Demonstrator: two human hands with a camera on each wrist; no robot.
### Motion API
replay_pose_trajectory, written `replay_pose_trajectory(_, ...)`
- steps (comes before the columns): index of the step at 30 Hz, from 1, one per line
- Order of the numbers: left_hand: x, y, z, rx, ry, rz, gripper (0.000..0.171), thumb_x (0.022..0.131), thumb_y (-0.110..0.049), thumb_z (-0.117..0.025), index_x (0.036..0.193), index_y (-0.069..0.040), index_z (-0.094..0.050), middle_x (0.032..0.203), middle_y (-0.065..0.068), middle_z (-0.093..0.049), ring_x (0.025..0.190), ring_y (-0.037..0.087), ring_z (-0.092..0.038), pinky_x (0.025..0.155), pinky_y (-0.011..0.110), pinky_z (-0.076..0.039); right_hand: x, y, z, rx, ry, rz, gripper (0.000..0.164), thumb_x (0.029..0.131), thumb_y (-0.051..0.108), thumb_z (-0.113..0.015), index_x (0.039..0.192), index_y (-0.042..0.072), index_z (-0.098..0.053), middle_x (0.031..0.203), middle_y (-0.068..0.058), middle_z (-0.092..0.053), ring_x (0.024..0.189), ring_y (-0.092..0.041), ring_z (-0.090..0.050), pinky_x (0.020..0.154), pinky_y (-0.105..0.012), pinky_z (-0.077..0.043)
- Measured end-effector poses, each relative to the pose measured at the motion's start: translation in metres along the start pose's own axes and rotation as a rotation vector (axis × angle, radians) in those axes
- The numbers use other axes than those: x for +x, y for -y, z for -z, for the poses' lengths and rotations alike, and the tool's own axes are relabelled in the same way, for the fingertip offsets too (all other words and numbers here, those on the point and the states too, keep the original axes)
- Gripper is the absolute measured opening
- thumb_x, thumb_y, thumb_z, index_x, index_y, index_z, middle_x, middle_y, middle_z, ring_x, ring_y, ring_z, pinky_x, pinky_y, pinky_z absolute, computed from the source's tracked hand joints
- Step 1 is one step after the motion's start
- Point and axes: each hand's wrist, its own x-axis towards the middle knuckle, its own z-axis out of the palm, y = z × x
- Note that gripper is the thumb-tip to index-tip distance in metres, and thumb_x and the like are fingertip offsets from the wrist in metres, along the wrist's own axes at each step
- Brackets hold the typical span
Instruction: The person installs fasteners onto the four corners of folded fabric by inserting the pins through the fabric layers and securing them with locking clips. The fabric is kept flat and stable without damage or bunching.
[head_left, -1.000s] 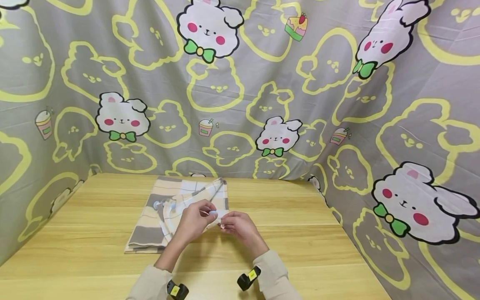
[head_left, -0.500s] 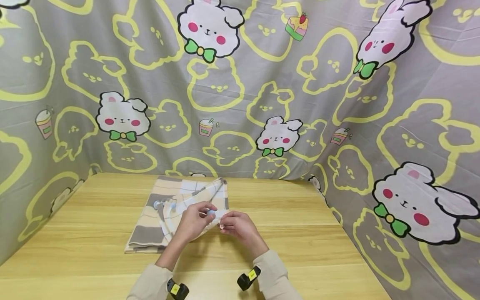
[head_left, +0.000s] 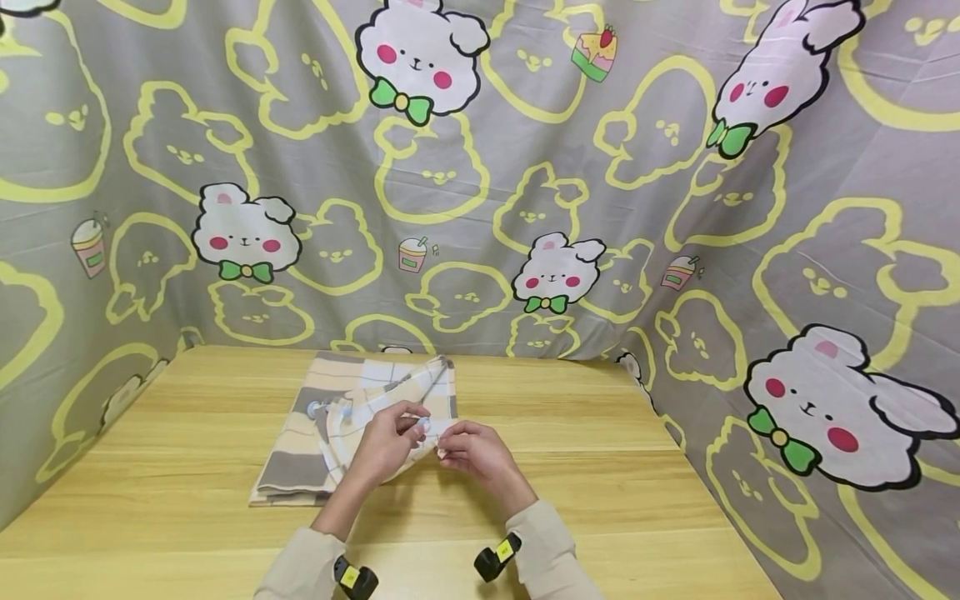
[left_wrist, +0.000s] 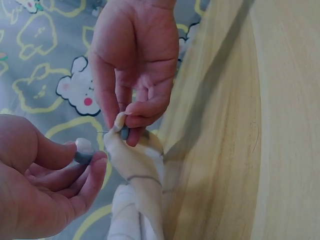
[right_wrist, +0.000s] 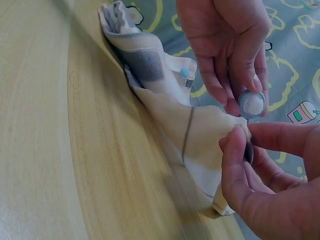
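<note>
In the head view my left hand pinches a small round blue-and-white cap between thumb and fingers. My right hand pinches a gathered corner of the plaid cloth, which is cream, grey and white. From that corner a thin pin sticks out toward the cap, with a gap between them in the left wrist view. A dark blue-grey round base sits behind the cloth under my right fingers. The cloth lies folded on the table, its near right corner lifted.
Two light-blue fasteners, one at the left and one closer to the middle, lie on the cloth. The wooden table is bordered by a grey curtain printed with rabbits at the back and sides.
My left fingers have turned the cap, so its paler face shows more now. The right hand has shifted very slightly left, still pinching the cloth corner.
</note>
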Motion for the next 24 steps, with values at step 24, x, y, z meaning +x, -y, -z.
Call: replay_pose_trajectory(24,0.0009,0.0020,-0.0028,0.009,0.011,-0.018,0.020,0.092,-0.002,-0.072,0.110,-0.008,-0.075,0.107,0.015,-0.077,0.093,0.026,-0.075,0.078,0.036,-0.060,-0.0005,0.0011,0.0001,-0.009,-0.003,0.009,0.017,0.091,0.000,-0.065,0.103,-0.012,-0.062,0.078,-0.004,-0.067,0.069,-0.011,-0.065,0.067,-0.024,-0.056)
